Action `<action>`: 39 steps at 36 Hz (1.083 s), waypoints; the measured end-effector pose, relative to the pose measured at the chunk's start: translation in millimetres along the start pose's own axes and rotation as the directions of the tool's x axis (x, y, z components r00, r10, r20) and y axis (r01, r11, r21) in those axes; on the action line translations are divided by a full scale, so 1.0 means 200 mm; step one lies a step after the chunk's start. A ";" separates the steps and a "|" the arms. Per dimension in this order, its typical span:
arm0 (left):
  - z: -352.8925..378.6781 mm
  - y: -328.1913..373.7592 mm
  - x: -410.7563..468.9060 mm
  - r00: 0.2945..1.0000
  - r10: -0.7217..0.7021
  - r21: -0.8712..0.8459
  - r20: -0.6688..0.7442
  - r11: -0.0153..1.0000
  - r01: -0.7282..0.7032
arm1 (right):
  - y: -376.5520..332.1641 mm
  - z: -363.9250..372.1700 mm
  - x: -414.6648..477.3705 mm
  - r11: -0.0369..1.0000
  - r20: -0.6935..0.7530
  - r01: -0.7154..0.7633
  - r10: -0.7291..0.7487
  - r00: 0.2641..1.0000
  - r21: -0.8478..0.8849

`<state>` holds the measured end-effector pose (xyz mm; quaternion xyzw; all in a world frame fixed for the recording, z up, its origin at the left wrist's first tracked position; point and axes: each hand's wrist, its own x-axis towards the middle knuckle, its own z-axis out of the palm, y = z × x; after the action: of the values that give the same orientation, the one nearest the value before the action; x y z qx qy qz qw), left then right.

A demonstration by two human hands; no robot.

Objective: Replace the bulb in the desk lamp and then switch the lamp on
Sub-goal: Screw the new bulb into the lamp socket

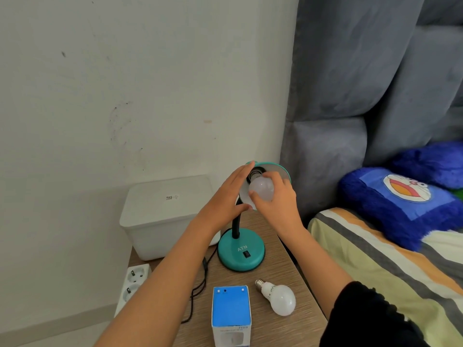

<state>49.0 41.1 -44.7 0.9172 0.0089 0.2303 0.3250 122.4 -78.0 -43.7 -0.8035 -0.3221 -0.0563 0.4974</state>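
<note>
Two bulbs show. One bulb (260, 192) sits at the socket inside the teal desk lamp's shade (281, 171), with the right hand (276, 200) curling its fingers and thumb round the globe. A loose bulb (278, 296) lies on its side on the wooden table (283, 274), just beside a blue box (231, 310). The left hand (225, 196) lies against the shade's outside, fingers straight and together, thumb spread below. The lamp's base (236, 257) stands mid-table, its switch (247, 254) facing the camera and its cord (200, 288) trailing left near a white power strip (134, 284). A white bin (160, 219) stands by the scuffed wall (125, 83). To the right are a grey headboard (350, 83), a striped sheet (390, 271) and a blue cushion (390, 211).
</note>
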 end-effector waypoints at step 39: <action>-0.01 0.02 0.01 0.998 -0.040 0.014 0.041 0.999 0.039 | -0.01 0.00 0.05 1.000 -0.062 -0.003 0.002 0.998 -0.011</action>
<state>48.9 39.5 -40.6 0.9236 0.0218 0.2047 0.3233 129.1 -72.2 -38.4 -0.8044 -0.3053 -0.0823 0.5029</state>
